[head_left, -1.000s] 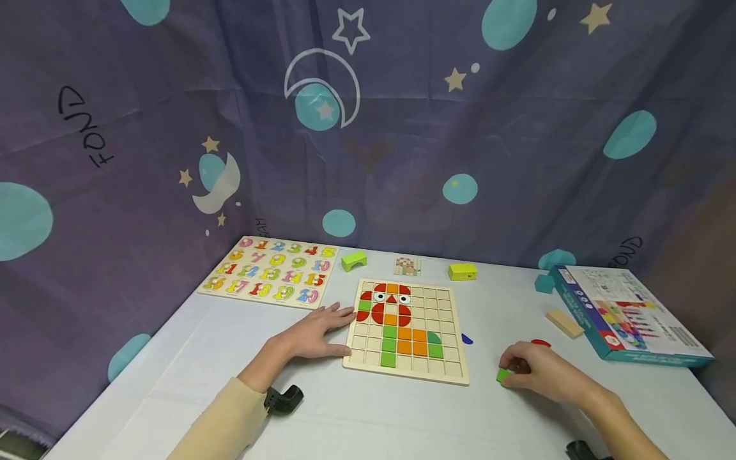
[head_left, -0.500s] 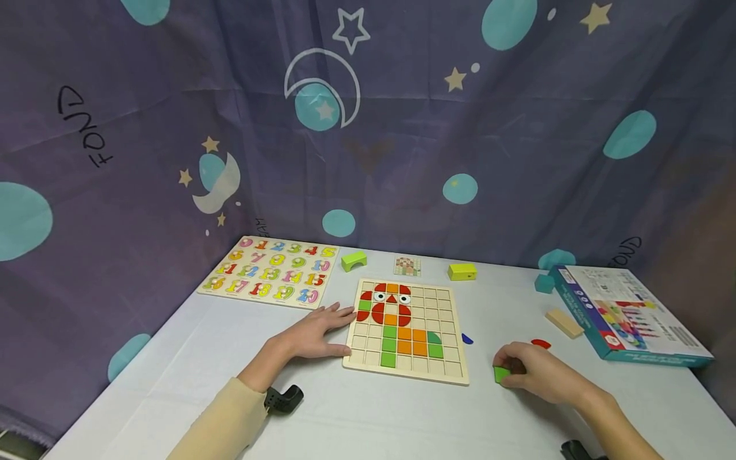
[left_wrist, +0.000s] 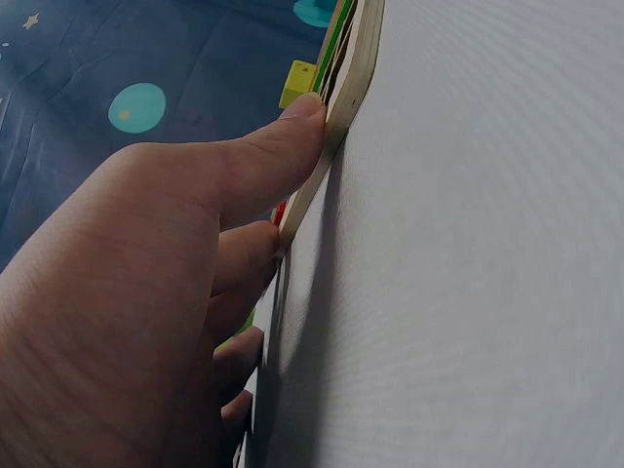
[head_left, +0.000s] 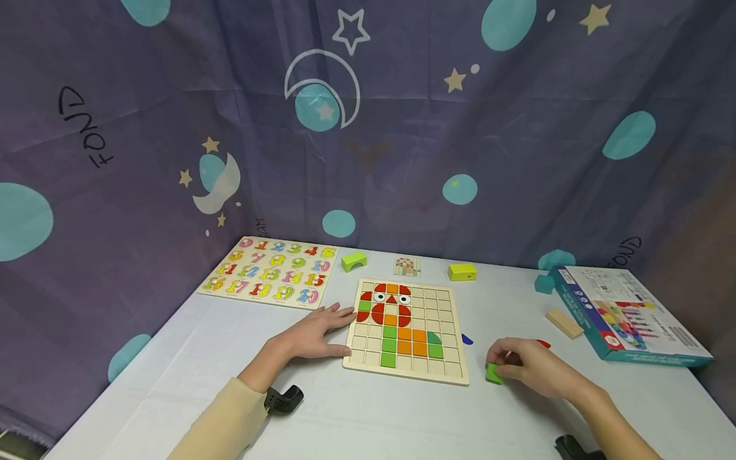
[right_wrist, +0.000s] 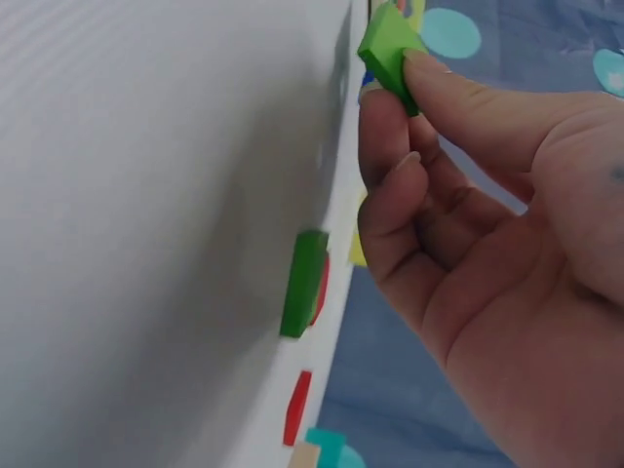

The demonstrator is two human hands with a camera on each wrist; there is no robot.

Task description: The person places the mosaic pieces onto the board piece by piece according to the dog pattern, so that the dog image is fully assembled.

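Note:
My right hand [head_left: 535, 365] pinches a green square tile [head_left: 493, 374] between thumb and fingers, a short way right of the wooden grid board [head_left: 402, 374]. In the right wrist view the tile [right_wrist: 391, 49] stands tilted at the fingertips. My left hand [head_left: 315, 333] lies with spread fingers at the board's left edge, and its thumb [left_wrist: 278, 156] touches the rim. Set in the grid are red, orange and green pieces forming a figure with two eye pieces [head_left: 404, 299]. Beneath the right hand, a dark green piece [right_wrist: 305, 285] and red pieces [right_wrist: 297, 408] lie on the table.
A blue piece [head_left: 467, 339] lies beside the board's right edge. Behind stand a green arch block [head_left: 353, 260], a picture card [head_left: 407, 266] and a yellow-green block [head_left: 462, 272]. A number puzzle [head_left: 267, 271] is at left; a box [head_left: 638, 319] and wooden block [head_left: 565, 323] at right.
My right hand has shifted slightly left toward the board, carrying the green tile, and now covers part of the red piece behind it. The left hand keeps its place.

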